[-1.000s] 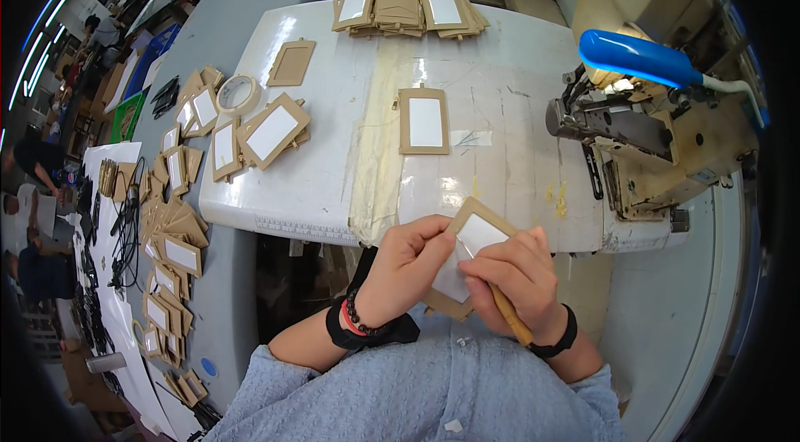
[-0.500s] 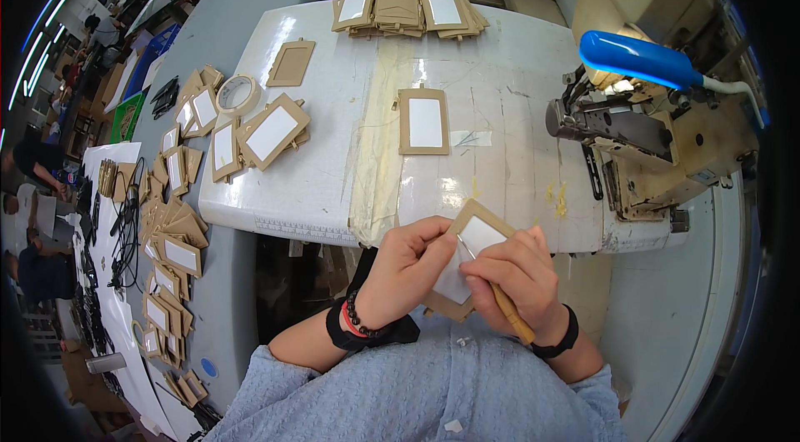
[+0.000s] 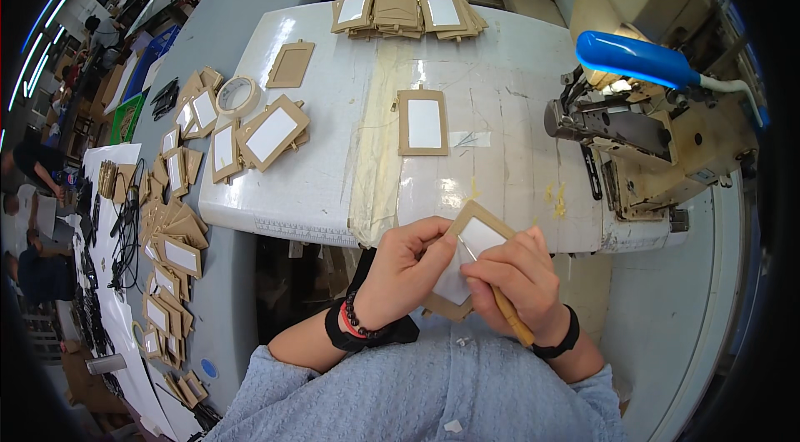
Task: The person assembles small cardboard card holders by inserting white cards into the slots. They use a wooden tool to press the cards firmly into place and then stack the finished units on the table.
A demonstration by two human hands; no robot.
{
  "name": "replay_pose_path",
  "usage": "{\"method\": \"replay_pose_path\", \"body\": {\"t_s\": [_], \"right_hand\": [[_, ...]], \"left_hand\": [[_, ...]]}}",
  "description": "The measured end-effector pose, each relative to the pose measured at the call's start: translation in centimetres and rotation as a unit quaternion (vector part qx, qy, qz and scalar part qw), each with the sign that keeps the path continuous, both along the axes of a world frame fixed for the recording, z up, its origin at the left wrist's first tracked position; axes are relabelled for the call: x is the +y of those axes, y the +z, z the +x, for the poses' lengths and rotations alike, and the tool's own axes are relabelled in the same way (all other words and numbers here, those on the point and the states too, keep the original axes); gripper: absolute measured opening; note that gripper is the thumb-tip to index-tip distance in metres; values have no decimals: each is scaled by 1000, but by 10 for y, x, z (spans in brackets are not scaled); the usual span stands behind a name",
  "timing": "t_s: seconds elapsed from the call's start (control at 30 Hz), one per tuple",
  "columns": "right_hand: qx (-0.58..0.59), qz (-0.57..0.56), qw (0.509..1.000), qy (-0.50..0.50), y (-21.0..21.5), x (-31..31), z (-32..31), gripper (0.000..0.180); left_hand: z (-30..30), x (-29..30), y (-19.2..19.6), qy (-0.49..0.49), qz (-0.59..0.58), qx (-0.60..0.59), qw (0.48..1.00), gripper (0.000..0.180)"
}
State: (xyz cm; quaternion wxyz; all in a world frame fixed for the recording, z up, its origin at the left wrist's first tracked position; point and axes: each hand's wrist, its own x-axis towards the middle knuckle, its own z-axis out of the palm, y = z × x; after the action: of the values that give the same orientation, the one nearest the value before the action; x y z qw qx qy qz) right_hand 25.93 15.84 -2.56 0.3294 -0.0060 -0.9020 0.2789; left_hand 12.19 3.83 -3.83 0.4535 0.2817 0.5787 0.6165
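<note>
My left hand (image 3: pixel 410 265) is closed on the left edge of a tan badge holder (image 3: pixel 482 234) with a white window, held tilted just off the table's near edge. In my right hand (image 3: pixel 523 277) is an awl (image 3: pixel 511 315) with a wooden handle. Its thin metal shaft slants across the window, and the tip lies beside my left thumb at the frame's inner edge. Some fingers of my right hand rest over the holder's right side, hiding part of it. Beyond my hands, another tan badge holder (image 3: pixel 424 122) lies flat on the table.
A sewing machine (image 3: pixel 658 138) stands at the right, with a blue-handled tool (image 3: pixel 637 59) before it. Stacked holders (image 3: pixel 397 10) sit at the table's far edge. More holders (image 3: pixel 271 134) and a tape roll (image 3: pixel 237 95) lie left. Further holders (image 3: pixel 175 221) cover the grey side surface.
</note>
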Motion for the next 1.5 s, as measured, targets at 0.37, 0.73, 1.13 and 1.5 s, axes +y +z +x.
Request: {"method": "replay_pose_path", "body": {"t_s": [0.37, 0.73, 1.13, 1.5], "right_hand": [[-21, 42, 999, 3, 4, 0, -2, 22], [-225, -529, 818, -29, 18, 13, 1, 18], [-133, -490, 862, -7, 5, 19, 1, 19], [52, 10, 998, 17, -6, -7, 12, 25]], "left_hand": [[3, 2, -4, 12, -9, 16, 1000, 23], [14, 1, -15, 13, -14, 293, 956, 15], [-6, 1, -23, -152, -83, 41, 984, 23], [-6, -2, 4, -89, -42, -22, 995, 25]]}}
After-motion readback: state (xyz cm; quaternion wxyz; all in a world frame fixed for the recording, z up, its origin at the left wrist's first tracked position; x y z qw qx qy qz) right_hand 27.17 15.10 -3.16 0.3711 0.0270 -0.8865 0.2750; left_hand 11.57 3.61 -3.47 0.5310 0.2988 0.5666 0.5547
